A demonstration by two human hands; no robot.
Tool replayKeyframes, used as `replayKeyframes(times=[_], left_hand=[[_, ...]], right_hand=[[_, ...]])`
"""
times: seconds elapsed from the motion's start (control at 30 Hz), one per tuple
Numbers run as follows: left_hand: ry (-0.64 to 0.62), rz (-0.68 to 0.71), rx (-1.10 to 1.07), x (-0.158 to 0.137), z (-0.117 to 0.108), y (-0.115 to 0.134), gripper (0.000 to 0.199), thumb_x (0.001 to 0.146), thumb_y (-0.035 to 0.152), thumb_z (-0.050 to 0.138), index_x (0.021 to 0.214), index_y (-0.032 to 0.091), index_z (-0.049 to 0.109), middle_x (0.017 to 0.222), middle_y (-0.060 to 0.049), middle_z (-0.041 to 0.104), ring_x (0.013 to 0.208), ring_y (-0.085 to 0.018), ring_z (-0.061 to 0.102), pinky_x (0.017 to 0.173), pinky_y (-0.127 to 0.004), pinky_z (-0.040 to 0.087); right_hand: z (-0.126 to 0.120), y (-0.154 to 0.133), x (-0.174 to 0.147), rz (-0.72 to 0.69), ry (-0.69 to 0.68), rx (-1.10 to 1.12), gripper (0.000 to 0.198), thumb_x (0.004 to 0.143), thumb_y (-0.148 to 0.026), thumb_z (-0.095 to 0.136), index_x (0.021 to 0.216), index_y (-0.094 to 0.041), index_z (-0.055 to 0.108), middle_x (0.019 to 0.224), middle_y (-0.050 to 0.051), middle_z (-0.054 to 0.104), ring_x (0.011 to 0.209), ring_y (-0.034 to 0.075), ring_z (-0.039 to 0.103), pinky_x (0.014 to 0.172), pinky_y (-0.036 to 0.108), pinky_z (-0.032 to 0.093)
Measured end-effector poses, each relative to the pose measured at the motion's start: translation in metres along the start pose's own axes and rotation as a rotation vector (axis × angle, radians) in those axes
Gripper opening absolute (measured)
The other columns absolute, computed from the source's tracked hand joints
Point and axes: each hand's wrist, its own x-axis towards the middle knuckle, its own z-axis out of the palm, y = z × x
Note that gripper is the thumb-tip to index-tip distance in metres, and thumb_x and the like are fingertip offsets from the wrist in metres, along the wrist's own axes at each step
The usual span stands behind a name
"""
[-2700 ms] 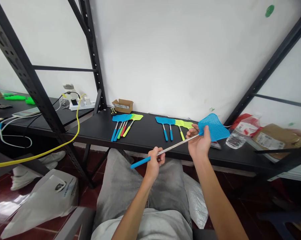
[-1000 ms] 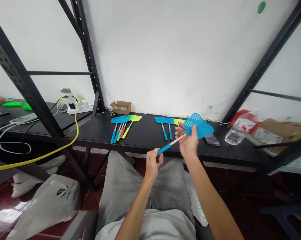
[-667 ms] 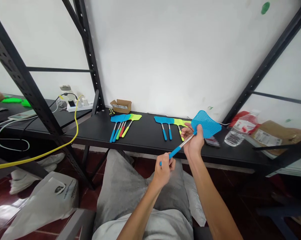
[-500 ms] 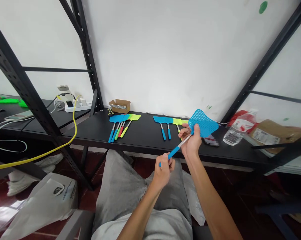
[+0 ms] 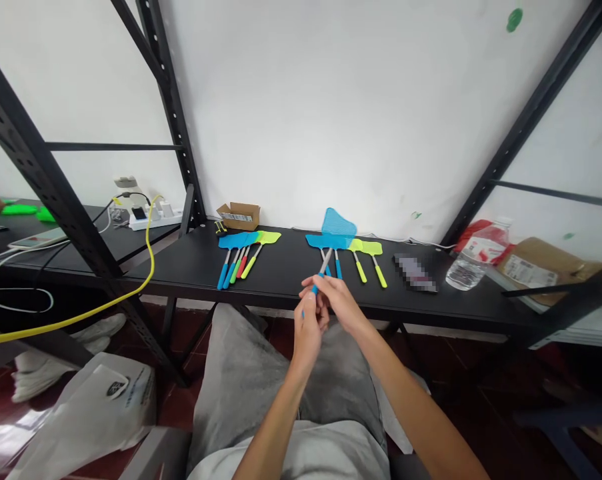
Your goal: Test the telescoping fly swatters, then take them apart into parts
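Both hands grip one blue fly swatter [image 5: 339, 224], its mesh head pointing up and away from me over the table. My left hand [image 5: 309, 320] is closed round the lower end of the blue handle. Just above it, my right hand [image 5: 333, 297] is closed on the upper part of the handle, below the metal rod. Behind the swatter lie two blue fly swatters [image 5: 317, 241] and two yellow-green fly swatters [image 5: 371, 248] in a row. Farther left is an overlapping group of fly swatters [image 5: 235, 240] with blue, green, red and yellow-green handles.
The black table [image 5: 291, 277] runs along a white wall between shelf posts. A small cardboard box [image 5: 241, 217] sits at the back left; a pixelated flat item [image 5: 415, 272], plastic bottle [image 5: 473, 257] and brown package [image 5: 541, 270] lie right. A yellow cable [image 5: 151, 253] crosses the left.
The held swatter has swung left and its head now points away from me. My right hand has slid from near the head down to the handle, beside my left hand.
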Motion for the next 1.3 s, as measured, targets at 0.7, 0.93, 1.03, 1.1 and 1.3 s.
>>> replayKeyframes(times=[0.7, 0.93, 1.03, 1.1, 1.3], left_hand=[[-0.044, -0.104, 0.127, 0.004, -0.015, -0.015, 0.037, 0.091, 0.056, 0.048, 0.087, 0.02, 0.046, 0.057, 0.008, 0.036, 0.049, -0.008, 0.029, 0.048, -0.022, 0.025], [-0.048, -0.077, 0.202, 0.003, -0.017, -0.02, 0.036, 0.093, 0.053, 0.042, 0.08, 0.02, 0.047, 0.056, 0.007, 0.037, 0.049, -0.009, 0.031, 0.05, -0.021, 0.026], [-0.057, -0.088, 0.203, 0.004, -0.018, -0.023, 0.035, 0.093, 0.052, 0.042, 0.08, 0.02, 0.047, 0.055, 0.007, 0.035, 0.049, -0.009, 0.03, 0.049, -0.022, 0.025], [-0.063, -0.093, 0.198, 0.004, -0.019, -0.024, 0.034, 0.094, 0.051, 0.042, 0.08, 0.02, 0.046, 0.055, 0.007, 0.033, 0.05, -0.009, 0.03, 0.049, -0.021, 0.025], [-0.087, -0.1, 0.181, 0.002, -0.019, -0.023, 0.034, 0.094, 0.051, 0.042, 0.079, 0.02, 0.045, 0.055, 0.007, 0.031, 0.05, -0.009, 0.028, 0.049, -0.022, 0.024]], right_hand=[[-0.023, 0.023, 0.031, -0.013, 0.068, -0.546, 0.039, 0.081, -0.049, 0.059, 0.089, -0.015, 0.074, 0.055, -0.002, 0.056, 0.051, 0.014, 0.049, 0.05, 0.024, 0.038], [-0.02, 0.017, 0.091, 0.054, 0.085, -1.197, 0.034, 0.088, -0.039, 0.048, 0.08, -0.017, 0.073, 0.069, 0.005, 0.067, 0.077, 0.02, 0.065, 0.07, 0.026, 0.043], [-0.013, 0.019, 0.105, 0.13, 0.089, -1.423, 0.036, 0.091, -0.038, 0.045, 0.08, -0.018, 0.072, 0.088, 0.012, 0.072, 0.094, 0.025, 0.067, 0.077, 0.029, 0.043], [-0.008, 0.02, 0.108, 0.163, 0.1, -1.505, 0.036, 0.092, -0.039, 0.044, 0.084, -0.018, 0.072, 0.098, 0.015, 0.072, 0.099, 0.027, 0.066, 0.078, 0.032, 0.044], [0.002, 0.015, 0.105, 0.195, 0.115, -1.594, 0.035, 0.092, -0.039, 0.044, 0.099, -0.017, 0.071, 0.111, 0.018, 0.069, 0.107, 0.031, 0.065, 0.081, 0.038, 0.047]])
